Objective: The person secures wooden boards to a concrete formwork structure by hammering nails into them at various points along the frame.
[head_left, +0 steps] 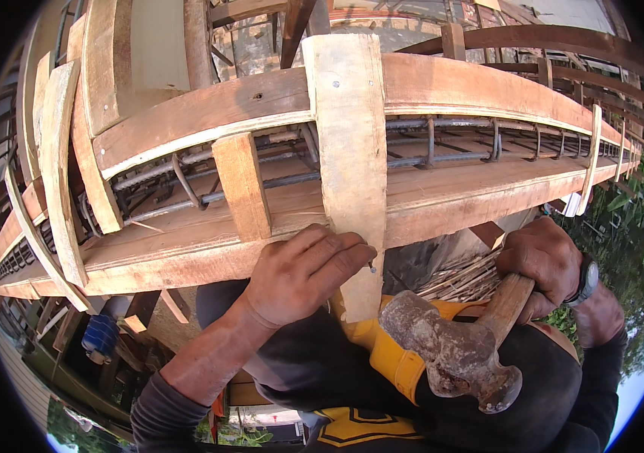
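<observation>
My left hand (299,273) has its fingers pinched around a nail (372,268) at the lower part of a pale upright wooden slat (351,143). This slat crosses the two long side boards of a beam form, the upper board (443,79) and the lower board (443,215). My right hand (541,260) is wrapped around the wooden handle of a hammer (450,351). Its worn, rusty head hangs below and right of the nail, apart from it. A short wood block (242,185) bridges the gap between the boards, just left of the slat.
Steel reinforcing bars (405,161) run inside the form. More slats (61,174) cross it at the left, and another slat (591,158) at the right. A blue roll (100,337) hangs at lower left. Thin sticks (454,279) lie beyond the hammer. Plants (643,200) grow at the right.
</observation>
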Motion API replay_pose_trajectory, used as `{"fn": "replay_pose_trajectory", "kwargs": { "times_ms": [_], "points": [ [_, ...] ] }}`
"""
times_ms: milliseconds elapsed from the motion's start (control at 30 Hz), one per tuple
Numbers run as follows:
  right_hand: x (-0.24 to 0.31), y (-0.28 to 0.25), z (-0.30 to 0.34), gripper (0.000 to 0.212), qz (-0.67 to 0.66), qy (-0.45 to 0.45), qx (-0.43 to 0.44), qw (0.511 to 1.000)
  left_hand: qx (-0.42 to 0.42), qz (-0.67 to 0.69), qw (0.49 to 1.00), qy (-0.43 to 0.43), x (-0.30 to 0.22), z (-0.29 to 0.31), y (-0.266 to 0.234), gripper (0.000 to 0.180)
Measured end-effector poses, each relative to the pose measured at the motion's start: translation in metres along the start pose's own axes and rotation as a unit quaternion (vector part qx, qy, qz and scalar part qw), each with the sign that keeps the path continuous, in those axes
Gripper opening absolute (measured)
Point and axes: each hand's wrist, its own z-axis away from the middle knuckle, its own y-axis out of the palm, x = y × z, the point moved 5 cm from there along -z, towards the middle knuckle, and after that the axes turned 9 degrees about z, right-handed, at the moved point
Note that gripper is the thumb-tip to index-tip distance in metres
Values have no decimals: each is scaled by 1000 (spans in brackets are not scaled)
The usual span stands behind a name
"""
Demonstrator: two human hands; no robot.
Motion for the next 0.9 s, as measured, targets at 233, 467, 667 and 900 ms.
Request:
{"fn": "replay_pose_trajectory", "kwargs": {
  "times_ms": [233,467,667,900],
  "points": [
    [-3,7,-9,51,60,16,61,996,-4,4,1000,-12,-1,2,0,43],
    [-9,14,-8,51,84,36,67,994,1,-1,1000,-21,-1,2,1,42],
    [-8,17,-8,52,103,32,71,992,7,-11,999,-31,-1,4,1,39],
    [-13,21,-6,49,84,60,89,991,9,-3,999,-34,0,5,0,37]
  ]
}}
